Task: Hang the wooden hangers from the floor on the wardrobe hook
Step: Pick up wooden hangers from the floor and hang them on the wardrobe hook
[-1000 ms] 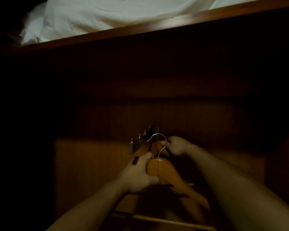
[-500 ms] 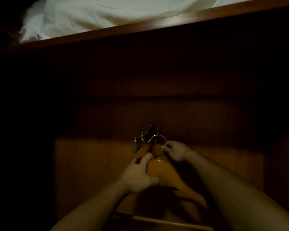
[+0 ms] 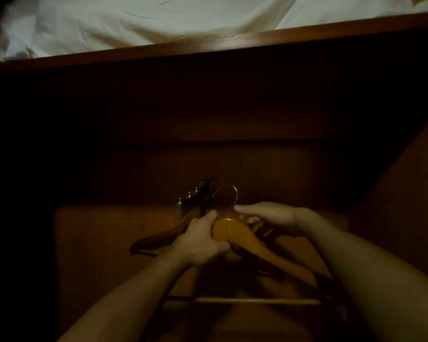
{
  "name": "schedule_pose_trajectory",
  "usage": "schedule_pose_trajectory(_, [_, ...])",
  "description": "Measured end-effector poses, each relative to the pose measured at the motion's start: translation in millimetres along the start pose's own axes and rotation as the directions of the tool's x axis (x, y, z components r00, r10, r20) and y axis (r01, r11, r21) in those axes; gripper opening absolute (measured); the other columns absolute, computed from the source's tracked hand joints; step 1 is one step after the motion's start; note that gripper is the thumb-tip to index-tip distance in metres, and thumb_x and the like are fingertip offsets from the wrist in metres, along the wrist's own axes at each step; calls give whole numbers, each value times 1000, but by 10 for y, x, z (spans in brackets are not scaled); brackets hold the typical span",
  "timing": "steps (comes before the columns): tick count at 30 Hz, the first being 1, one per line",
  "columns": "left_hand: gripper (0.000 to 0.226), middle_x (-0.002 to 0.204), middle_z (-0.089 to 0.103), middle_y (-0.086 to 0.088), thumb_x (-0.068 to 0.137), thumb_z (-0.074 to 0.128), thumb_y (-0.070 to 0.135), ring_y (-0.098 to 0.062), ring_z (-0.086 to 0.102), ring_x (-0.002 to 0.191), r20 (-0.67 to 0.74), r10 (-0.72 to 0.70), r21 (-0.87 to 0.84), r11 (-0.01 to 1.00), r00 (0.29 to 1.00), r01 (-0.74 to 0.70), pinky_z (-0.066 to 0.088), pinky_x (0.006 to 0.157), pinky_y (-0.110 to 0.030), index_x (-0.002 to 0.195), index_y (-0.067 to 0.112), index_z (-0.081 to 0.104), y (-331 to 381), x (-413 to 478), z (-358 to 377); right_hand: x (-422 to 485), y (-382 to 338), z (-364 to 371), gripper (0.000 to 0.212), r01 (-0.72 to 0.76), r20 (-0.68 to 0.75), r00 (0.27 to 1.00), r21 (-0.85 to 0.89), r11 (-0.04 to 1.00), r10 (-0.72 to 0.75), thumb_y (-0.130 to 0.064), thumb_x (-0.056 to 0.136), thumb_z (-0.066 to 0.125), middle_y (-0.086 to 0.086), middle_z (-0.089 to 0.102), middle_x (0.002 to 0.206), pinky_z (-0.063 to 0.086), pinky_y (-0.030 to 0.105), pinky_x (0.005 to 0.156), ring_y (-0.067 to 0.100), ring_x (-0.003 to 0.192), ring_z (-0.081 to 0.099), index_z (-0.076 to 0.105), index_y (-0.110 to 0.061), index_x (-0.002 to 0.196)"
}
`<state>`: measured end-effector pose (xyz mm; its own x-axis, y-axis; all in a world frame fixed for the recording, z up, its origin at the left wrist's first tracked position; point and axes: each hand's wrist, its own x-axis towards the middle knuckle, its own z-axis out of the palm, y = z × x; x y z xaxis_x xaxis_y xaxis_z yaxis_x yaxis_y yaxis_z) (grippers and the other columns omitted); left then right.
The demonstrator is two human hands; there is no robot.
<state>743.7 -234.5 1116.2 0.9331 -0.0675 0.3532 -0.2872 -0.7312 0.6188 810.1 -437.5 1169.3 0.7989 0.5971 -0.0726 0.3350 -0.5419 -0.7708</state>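
L hand (image 3: pixel 203 240) grips hanger (image 3: pixel 235 233); R hand (image 3: pixel 269 215) pinches wire.

Wooden hangers at the wardrobe hook

The nearest wooden hanger (image 3: pixel 235 233) is light orange-brown with a thin metal hook (image 3: pixel 229 198) standing upright, its arm sloping down to the right above a pale crossbar (image 3: pixel 257 301). Behind it a darker hanger (image 3: pixel 158 239) slopes down to the left, just below the wardrobe hook (image 3: pixel 192 201), a dark bar with small metal pegs.

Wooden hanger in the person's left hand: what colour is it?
Light orange-brown wooden hanger; head view.
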Motion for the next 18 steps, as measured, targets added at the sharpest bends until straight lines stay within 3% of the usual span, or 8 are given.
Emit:
schedule_pose_trajectory(2, [34,86,58,1,79,78,21,-10,60,60,-24,16,-11,1000,1000,-16,52,54,-24,91,28,47,40,45,0,-99,40,-62,57,-39,126,991,11,999,37,-69,80,58,1,65,126,45,49,102,30,117,60,60,-32,123])
schedule_pose_trajectory(5, [37,86,56,5,79,80,21,-5,55,64,-95,59,32,998,994,-56,40,52,-15,89,28,45,110,100,-21,-161,73,-66,40,-7,219,976,-15,1000,10,-50,88,63,2,70,114,50,45,98,22,101,68,61,-28,121])
schedule_pose_trajectory(9, [40,100,61,-2,78,81,18,-17,65,79,-100,40,-39,998,994,-44,53,63,-28,99,23,47,135,127,-42,-127,111,-36,35,35,155,986,141,989,-57,-30,94,62,6,70,102,56,31,72,18,82,69,55,-19,126])
schedule_pose_trajectory(12, [45,115,61,-9,79,81,16,-25,68,94,-112,-5,-127,992,994,-9,61,79,-39,106,23,46,75,136,-101,-56,159,-19,36,46,111,991,212,976,-71,-28,96,60,8,70,102,58,27,66,17,77,69,52,-18,130])
schedule_pose_trajectory(16, [66,130,58,-3,88,69,50,-21,65,105,-49,-144,39,989,988,146,57,85,-39,143,30,38,-94,99,-219,118,192,26,35,96,38,994,202,975,-105,-30,97,59,7,70,101,54,26,63,13,68,66,52,-20,130])
schedule_pose_trajectory(18, [64,131,59,-2,91,56,61,-20,62,110,-53,-202,55,977,978,205,53,93,-39,145,31,40,-210,49,-284,202,175,53,30,106,15,994,203,974,-111,-31,97,59,5,71,98,51,25,60,12,65,63,54,-22,125])
